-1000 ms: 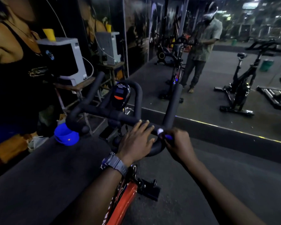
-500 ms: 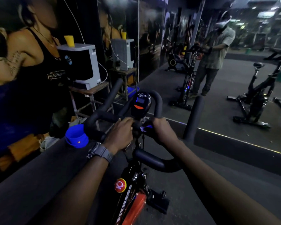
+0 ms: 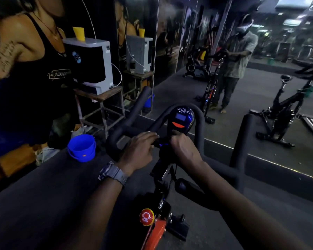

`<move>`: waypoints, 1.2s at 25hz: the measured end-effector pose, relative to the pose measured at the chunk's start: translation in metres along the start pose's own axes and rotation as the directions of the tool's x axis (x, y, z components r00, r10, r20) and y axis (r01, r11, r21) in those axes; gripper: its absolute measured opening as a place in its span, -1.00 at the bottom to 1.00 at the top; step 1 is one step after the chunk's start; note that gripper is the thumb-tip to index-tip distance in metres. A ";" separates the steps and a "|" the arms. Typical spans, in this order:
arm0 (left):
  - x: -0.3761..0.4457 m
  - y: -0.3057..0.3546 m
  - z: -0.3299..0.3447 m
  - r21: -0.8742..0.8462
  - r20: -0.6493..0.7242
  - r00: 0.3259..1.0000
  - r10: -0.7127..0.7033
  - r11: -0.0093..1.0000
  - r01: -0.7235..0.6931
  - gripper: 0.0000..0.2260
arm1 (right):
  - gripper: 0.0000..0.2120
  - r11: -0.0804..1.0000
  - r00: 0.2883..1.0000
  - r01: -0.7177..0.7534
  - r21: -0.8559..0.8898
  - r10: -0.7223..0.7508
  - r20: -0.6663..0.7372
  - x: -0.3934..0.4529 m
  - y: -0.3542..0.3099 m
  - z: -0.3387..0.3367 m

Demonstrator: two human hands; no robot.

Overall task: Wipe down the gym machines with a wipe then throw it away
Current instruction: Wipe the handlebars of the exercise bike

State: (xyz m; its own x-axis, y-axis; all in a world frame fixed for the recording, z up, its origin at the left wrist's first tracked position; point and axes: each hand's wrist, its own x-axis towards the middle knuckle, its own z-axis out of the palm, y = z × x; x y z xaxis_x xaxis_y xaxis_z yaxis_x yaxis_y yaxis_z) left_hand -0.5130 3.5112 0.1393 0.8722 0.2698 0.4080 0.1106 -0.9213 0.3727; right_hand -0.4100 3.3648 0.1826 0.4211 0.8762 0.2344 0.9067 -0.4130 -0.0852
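A spin bike stands right in front of me, with black handlebars [image 3: 200,123] and a small console [image 3: 182,119] at their centre. My left hand [image 3: 139,147], a watch on its wrist, lies curled over the crossbar just left of the console stem. My right hand [image 3: 183,148] is closed in a fist pressed against the base of the console. The wipe [image 3: 162,145] shows only as a small blue bit at that hand's fingertips; the rest is hidden inside the fist.
A blue bucket [image 3: 81,147] sits on the floor to the left, beside a stool carrying a white and black box [image 3: 90,64]. A wall mirror [image 3: 260,98] ahead reflects me and other bikes. The red knob [image 3: 146,217] is on the orange frame below.
Both hands have moved forward from the near loop of the handlebars to the crossbar and the console base. My view has come closer to the console.
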 end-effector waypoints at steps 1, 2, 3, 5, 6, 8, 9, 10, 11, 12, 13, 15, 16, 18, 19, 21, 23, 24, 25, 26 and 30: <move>-0.001 0.000 0.001 -0.003 0.004 1.000 0.004 1.000 -0.004 -0.57 | -0.77 1.000 0.999 -0.008 -0.029 0.009 0.051 -0.005 -0.002 0.004; -0.001 0.000 0.001 -0.008 0.006 1.000 0.008 1.000 -0.008 -0.57 | -0.77 0.999 0.994 -0.016 -0.039 0.020 0.103 -0.014 -0.005 0.006; 0.000 0.000 0.001 -0.009 -0.002 1.000 0.015 1.000 -0.015 -0.58 | -0.76 0.999 0.989 -0.036 -0.009 0.037 0.144 -0.021 -0.006 0.006; 0.001 -0.001 0.002 -0.015 -0.020 1.000 0.022 1.000 -0.022 -0.59 | -0.74 0.995 0.971 -0.087 0.044 0.075 0.226 -0.031 -0.007 -0.001; 0.000 -0.002 0.002 -0.015 -0.020 0.999 0.025 1.000 -0.025 -0.59 | -0.72 0.995 0.958 -0.095 0.036 0.082 0.274 -0.034 -0.011 -0.009; 0.000 -0.005 0.003 -0.012 -0.017 0.999 0.036 0.999 -0.037 -0.58 | -0.72 0.992 0.961 -0.128 0.011 0.121 0.247 -0.033 -0.018 -0.010; 0.001 -0.006 0.004 -0.013 -0.014 0.999 0.042 0.999 -0.042 -0.58 | -0.75 0.990 0.971 -0.143 -0.014 0.143 0.194 -0.031 -0.022 -0.010; 0.002 -0.007 0.005 -0.010 -0.010 0.999 0.044 0.999 -0.044 -0.58 | -0.77 0.987 0.970 -0.157 -0.020 0.158 0.185 -0.030 -0.028 -0.009; 0.002 -0.006 0.005 -0.004 -0.006 0.999 0.040 0.999 -0.040 -0.58 | -0.79 0.990 0.968 -0.142 -0.020 0.143 0.209 -0.030 -0.030 -0.008; 0.002 -0.006 0.004 0.006 0.004 0.999 0.032 0.999 -0.032 -0.58 | -0.78 0.993 0.956 -0.116 -0.038 0.122 0.267 -0.032 -0.033 -0.008; 0.000 -0.005 0.004 0.017 0.008 1.000 0.028 0.999 -0.028 -0.57 | -0.77 0.994 0.942 -0.104 -0.042 0.112 0.316 -0.034 -0.034 -0.010; 0.000 -0.004 0.003 0.021 0.007 1.000 0.027 0.999 -0.028 -0.57 | -0.75 0.987 0.945 -0.154 -0.054 0.163 0.284 -0.033 -0.034 -0.015; 0.001 -0.003 0.002 0.020 0.013 1.000 0.025 0.999 -0.025 -0.57 | -0.74 0.981 0.955 -0.184 -0.059 0.193 0.226 -0.033 -0.032 -0.015; 0.000 -0.001 0.001 0.017 0.025 1.000 0.007 1.000 -0.007 -0.56 | -0.74 0.979 0.960 -0.202 -0.012 0.200 0.196 -0.031 -0.026 -0.011; -0.001 -0.002 0.001 0.015 0.029 1.000 0.005 1.000 -0.005 -0.56 | -0.74 0.983 0.959 -0.182 0.017 0.174 0.222 -0.030 -0.023 -0.010; -0.002 -0.001 -0.001 0.001 0.035 0.999 0.009 1.000 -0.009 -0.56 | -0.73 0.995 0.965 -0.095 0.029 0.084 0.248 -0.032 -0.015 -0.011; 0.001 -0.004 -0.003 -0.037 0.032 0.999 0.010 0.999 -0.009 -0.61 | -0.71 0.995 0.991 -0.097 0.024 0.095 0.095 -0.028 -0.002 -0.013; 0.004 -0.008 -0.006 -0.050 0.016 1.000 -0.008 0.999 0.009 -0.66 | -0.72 0.993 0.993 -0.116 0.020 0.115 0.025 -0.023 -0.003 -0.017; 0.007 -0.012 -0.008 -0.060 -0.008 0.999 -0.044 0.997 0.044 -0.71 | -0.77 0.992 0.992 -0.125 -0.027 0.125 -0.006 -0.016 -0.007 -0.017; 0.010 -0.018 -0.011 -0.063 -0.030 0.995 -0.100 0.993 0.098 -0.72 | -0.82 0.990 0.993 -0.114 -0.079 0.113 -0.014 -0.008 -0.016 -0.017; 0.010 -0.033 -0.010 -0.084 -0.049 0.948 -0.316 0.947 0.311 -0.61 | -0.86 0.992 0.999 0.033 -0.119 -0.029 0.037 0.045 -0.057 -0.010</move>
State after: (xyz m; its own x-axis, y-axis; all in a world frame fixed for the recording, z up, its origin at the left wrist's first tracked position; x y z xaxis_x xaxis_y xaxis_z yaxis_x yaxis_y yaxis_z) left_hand -0.5126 3.5472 0.1392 0.7681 0.5602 0.3101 0.3357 -0.7648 0.5500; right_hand -0.4431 3.4252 0.2072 0.3950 0.8964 0.2012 0.9112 -0.4101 0.0383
